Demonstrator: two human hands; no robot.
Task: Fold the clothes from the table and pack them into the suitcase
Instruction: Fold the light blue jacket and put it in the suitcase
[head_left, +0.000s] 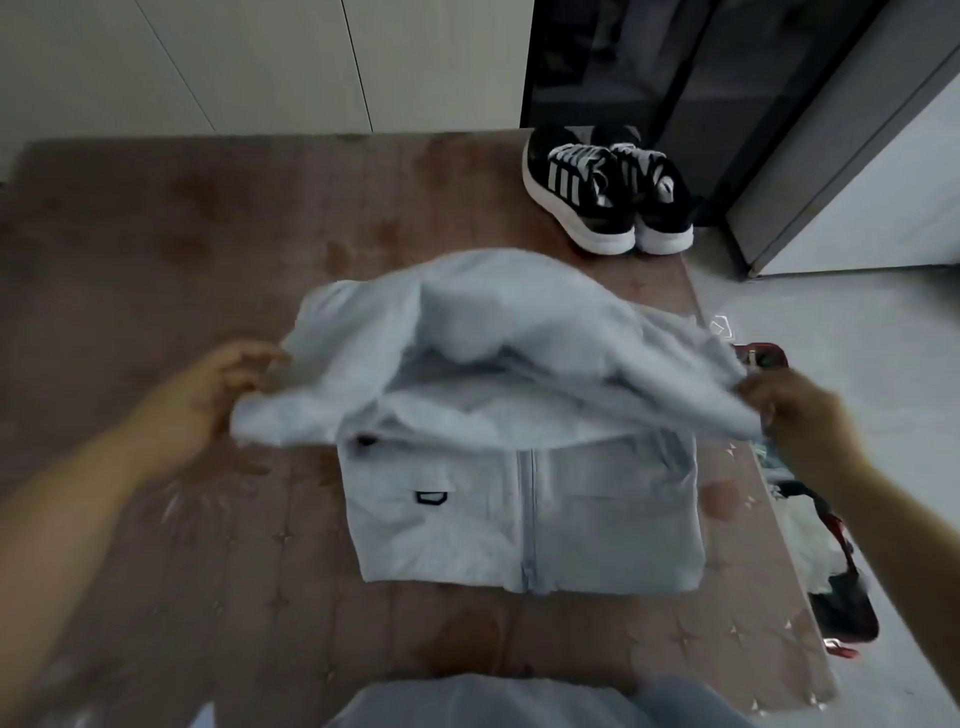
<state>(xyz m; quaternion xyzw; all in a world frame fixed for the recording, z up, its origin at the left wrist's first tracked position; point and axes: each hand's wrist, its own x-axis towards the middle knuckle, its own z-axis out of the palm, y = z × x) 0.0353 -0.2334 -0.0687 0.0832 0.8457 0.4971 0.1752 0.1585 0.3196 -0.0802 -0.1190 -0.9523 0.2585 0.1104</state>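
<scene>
A pale blue zip jacket (514, 509) lies on the brown star-patterned table (156, 270), its lower half flat with the zip facing up. Its upper part is lifted and folded toward me in a blurred bulge. My left hand (218, 389) holds the left edge of that raised fabric. My right hand (800, 410) pinches the right edge, fingers curled round the cloth. To the right, below the table's edge, part of a red and black suitcase (841, 608) shows with light-coloured clothes inside.
A pair of black sneakers (608, 192) with white stripes stands at the table's far right corner. Dark cabinet doors and a grey panel rise behind them. Pale floor lies to the right. A blue-grey garment (519, 701) sits at the bottom edge.
</scene>
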